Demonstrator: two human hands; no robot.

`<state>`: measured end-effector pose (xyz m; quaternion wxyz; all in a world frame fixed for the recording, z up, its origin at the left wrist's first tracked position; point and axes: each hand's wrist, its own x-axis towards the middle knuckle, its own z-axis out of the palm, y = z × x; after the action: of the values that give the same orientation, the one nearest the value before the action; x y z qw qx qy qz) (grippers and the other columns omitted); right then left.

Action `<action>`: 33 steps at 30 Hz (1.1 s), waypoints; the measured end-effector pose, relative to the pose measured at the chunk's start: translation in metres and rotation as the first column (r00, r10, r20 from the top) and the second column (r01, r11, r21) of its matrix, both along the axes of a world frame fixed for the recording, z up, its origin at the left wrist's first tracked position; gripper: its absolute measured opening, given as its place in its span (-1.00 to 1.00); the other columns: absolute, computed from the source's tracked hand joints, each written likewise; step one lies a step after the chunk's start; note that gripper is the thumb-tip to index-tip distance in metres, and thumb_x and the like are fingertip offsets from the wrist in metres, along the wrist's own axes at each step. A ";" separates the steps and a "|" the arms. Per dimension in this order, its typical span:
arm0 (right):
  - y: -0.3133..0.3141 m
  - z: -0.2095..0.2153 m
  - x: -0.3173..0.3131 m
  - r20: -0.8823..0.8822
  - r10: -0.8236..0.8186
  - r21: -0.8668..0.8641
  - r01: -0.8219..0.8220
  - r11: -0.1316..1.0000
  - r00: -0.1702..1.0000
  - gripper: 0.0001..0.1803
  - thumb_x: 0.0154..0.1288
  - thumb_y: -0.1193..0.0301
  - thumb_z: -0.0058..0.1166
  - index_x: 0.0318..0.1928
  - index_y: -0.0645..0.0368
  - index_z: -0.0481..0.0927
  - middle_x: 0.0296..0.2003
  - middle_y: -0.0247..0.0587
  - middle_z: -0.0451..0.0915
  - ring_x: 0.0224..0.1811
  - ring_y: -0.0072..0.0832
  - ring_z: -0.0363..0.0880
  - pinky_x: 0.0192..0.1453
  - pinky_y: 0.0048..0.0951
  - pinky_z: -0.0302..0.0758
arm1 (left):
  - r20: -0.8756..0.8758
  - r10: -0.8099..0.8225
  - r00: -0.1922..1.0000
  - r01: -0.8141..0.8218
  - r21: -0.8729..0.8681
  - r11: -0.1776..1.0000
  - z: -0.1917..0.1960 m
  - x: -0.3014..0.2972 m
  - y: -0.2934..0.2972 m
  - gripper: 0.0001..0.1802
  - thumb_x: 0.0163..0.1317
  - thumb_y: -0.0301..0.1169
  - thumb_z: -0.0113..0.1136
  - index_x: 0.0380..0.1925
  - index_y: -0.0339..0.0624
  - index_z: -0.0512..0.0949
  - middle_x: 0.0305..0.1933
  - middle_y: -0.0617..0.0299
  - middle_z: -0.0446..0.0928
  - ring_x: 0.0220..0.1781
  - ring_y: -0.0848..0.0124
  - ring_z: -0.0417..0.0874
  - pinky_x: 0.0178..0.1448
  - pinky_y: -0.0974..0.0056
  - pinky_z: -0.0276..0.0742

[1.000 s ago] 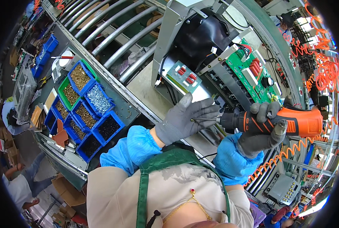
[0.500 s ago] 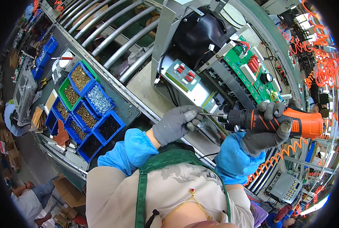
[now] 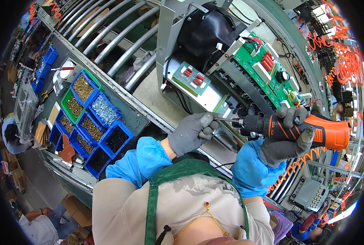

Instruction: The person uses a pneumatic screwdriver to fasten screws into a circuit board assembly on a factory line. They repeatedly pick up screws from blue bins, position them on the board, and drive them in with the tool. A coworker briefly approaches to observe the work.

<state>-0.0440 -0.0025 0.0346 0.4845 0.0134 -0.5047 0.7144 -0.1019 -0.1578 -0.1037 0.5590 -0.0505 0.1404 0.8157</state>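
Note:
My right hand [image 3: 288,143], in a grey glove, is wrapped round an orange and black power screwdriver [image 3: 328,131] held level with its bit to the left. The gloved fingers of my left hand [image 3: 190,132] are pinched at the tip of the long bit [image 3: 229,120]; whether a screw sits there is hidden. Just beyond both hands stands an open metal chassis [image 3: 165,45]. It carries a large green circuit board [image 3: 253,69] with red parts, a smaller board [image 3: 192,77] and a black moulded housing [image 3: 208,34].
Blue bins [image 3: 117,139] of brass, silver and black screws stand on the bench at left, with one green bin [image 3: 72,107] among them. Metal rollers [image 3: 127,55] run behind. Orange coiled hoses [image 3: 349,73] hang at right; a grey control box [image 3: 310,195] is lower right.
The chassis and boards sit slightly further left in view, and the bins have shifted a little too. Both hands keep the same grip on the screwdriver and its bit.

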 end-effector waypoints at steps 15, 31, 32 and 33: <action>0.012 -0.013 -0.003 0.118 -0.104 0.078 0.095 0.992 0.988 -0.64 0.15 0.24 0.00 -0.16 0.23 0.31 -0.52 -0.26 0.38 -0.51 -0.49 0.38 -0.27 -0.28 0.48 | -0.564 -0.182 0.806 -0.061 -0.383 0.922 -0.003 -0.009 -0.005 -0.12 0.25 0.28 -0.49 0.22 -0.28 0.21 -0.59 0.38 0.19 -0.58 0.61 0.08 -0.47 0.49 0.06; 0.013 -0.033 -0.015 0.114 0.091 0.212 -0.114 0.971 0.989 -0.33 0.10 0.42 0.15 0.18 0.26 0.13 -0.50 -0.21 0.47 -0.60 -0.45 0.44 -0.34 -0.22 0.56 | -0.628 -0.302 0.717 -0.091 -0.514 0.853 -0.004 -0.023 0.013 -0.04 0.17 0.36 -0.46 0.04 -0.36 0.43 -0.64 0.31 0.34 -0.55 0.51 0.30 -0.38 0.42 0.24; 0.013 -0.033 -0.017 0.119 0.145 0.227 -0.169 0.959 0.982 -0.31 0.08 0.42 0.19 0.18 0.27 0.14 -0.51 -0.21 0.47 -0.60 -0.44 0.45 -0.35 -0.23 0.57 | -0.622 -0.302 0.723 -0.097 -0.523 0.847 -0.004 -0.024 0.013 -0.04 0.17 0.36 -0.46 0.02 -0.36 0.45 -0.65 0.30 0.34 -0.56 0.50 0.31 -0.39 0.42 0.24; 0.008 -0.028 -0.020 0.135 0.199 0.239 -0.227 0.944 0.971 -0.28 0.04 0.42 0.23 0.17 0.28 0.14 -0.52 -0.21 0.48 -0.60 -0.44 0.45 -0.36 -0.24 0.57 | -0.631 -0.314 0.710 -0.095 -0.527 0.845 -0.006 -0.025 0.014 -0.05 0.18 0.35 -0.47 0.02 -0.34 0.46 -0.63 0.31 0.31 -0.55 0.51 0.27 -0.38 0.41 0.21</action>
<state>-0.0644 0.0054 0.0061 0.3706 0.0904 -0.6127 0.6922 -0.1270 -0.1443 -0.1092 0.4781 0.1189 0.5589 0.6670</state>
